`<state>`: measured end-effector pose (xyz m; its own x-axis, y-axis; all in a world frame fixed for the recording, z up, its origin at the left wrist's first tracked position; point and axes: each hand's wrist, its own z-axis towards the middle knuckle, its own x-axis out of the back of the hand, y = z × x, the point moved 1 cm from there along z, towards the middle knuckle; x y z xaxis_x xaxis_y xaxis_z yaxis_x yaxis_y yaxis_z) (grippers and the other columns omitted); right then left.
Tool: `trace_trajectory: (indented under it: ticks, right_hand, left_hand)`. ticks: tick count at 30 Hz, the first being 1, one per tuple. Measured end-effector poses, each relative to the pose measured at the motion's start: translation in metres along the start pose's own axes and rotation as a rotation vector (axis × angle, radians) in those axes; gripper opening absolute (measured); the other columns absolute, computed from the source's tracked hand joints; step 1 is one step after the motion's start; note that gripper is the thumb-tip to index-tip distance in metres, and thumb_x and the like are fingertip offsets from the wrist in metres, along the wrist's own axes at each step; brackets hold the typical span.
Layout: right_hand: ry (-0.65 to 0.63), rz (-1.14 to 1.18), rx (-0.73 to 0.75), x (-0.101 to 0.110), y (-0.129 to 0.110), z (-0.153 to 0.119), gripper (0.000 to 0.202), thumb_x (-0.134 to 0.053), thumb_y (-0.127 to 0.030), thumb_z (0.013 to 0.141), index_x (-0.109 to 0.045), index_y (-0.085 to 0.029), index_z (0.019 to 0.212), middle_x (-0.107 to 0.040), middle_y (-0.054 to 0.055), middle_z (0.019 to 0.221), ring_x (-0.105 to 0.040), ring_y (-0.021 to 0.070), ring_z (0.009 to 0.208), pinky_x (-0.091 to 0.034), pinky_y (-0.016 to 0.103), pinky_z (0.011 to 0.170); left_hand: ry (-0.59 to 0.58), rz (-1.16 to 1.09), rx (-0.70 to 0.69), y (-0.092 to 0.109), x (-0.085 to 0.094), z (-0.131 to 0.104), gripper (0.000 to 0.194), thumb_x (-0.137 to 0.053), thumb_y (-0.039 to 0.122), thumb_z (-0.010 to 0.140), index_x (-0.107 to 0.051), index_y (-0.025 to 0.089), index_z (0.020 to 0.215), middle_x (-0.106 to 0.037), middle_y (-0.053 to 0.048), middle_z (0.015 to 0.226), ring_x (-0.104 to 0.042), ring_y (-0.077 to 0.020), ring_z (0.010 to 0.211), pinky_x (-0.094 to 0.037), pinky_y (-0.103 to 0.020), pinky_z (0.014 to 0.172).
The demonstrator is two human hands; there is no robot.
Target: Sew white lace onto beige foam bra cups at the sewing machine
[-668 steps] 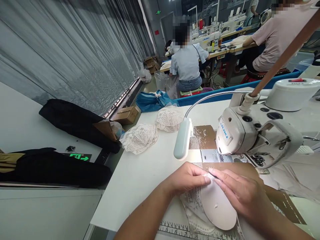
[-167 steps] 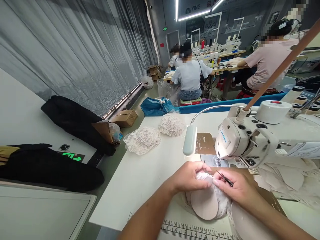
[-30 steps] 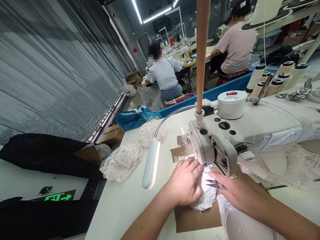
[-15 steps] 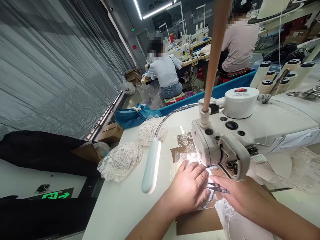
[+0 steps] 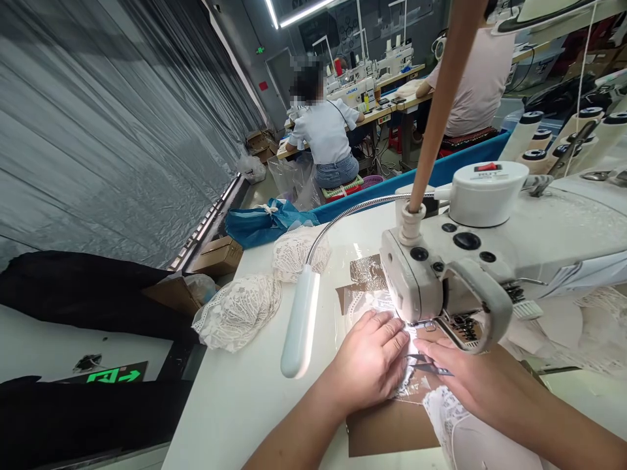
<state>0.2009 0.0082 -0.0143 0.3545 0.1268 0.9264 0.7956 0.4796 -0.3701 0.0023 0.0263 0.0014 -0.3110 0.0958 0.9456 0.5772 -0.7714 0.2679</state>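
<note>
My left hand (image 5: 376, 356) lies flat on a piece of white lace (image 5: 405, 382) beside the sewing machine's (image 5: 416, 274) needle area. Its fingers point toward the machine head, and its thumb is mostly hidden. In my right hand (image 5: 470, 369) is a pair of dark thread snips (image 5: 431, 367). Their blades are parted and point left, close to the lace edge and my left fingers. The needle itself is hidden behind the machine head. Below my right wrist lies another lace-edged pale piece (image 5: 443, 411).
A lit gooseneck lamp (image 5: 300, 326) hangs left of my hands. Lace bundles (image 5: 238, 313) lie on the white table (image 5: 220, 405). Thread cones (image 5: 522, 136) stand behind the machine. Two people, one in a white top (image 5: 323, 134), sit at machines beyond a blue cloth (image 5: 382, 192).
The view has shifted slightly, so the machine appears farther right. Both hands keep nearly the same place at the lace, and the snips stay in my right hand.
</note>
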Motion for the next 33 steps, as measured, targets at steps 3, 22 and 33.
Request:
trace_trajectory:
  ticks: [3, 22, 33]
  right_hand:
    - [0.006, 0.038, 0.001, 0.000, -0.001, 0.000, 0.037, -0.051, -0.019, 0.077, -0.065, -0.030, 0.109, -0.070, 0.007, 0.104, -0.064, 0.0265, 0.092, -0.051, 0.033, 0.073]
    - [-0.020, 0.146, -0.072, 0.007, -0.008, 0.004, 0.021, -0.048, -0.023, 0.085, -0.064, -0.030, 0.096, -0.071, -0.001, 0.079, -0.063, 0.0165, 0.059, -0.042, 0.024, 0.052]
    - [-0.033, 0.381, -0.056, 0.004, -0.005, -0.001, 0.031, -0.044, -0.036, 0.094, -0.066, -0.029, 0.115, -0.071, 0.004, 0.111, -0.065, 0.0238, 0.102, -0.053, 0.035, 0.082]
  left_hand:
    - [0.003, -0.015, -0.011, -0.001, 0.000, 0.000, 0.030, -0.044, 0.023, 0.093, -0.060, 0.014, 0.117, -0.064, -0.015, 0.118, -0.057, -0.0269, 0.111, -0.044, -0.046, 0.099]
    - [0.004, 0.021, 0.142, -0.008, -0.008, -0.005, 0.042, -0.043, 0.029, 0.093, -0.050, 0.016, 0.132, -0.053, -0.014, 0.134, -0.045, -0.0305, 0.124, -0.038, -0.049, 0.104]
    - [-0.232, -0.122, 0.407, 0.043, 0.034, -0.036, 0.044, -0.052, 0.055, 0.086, -0.066, 0.017, 0.102, -0.060, -0.012, 0.117, -0.056, -0.0300, 0.101, -0.052, -0.041, 0.080]
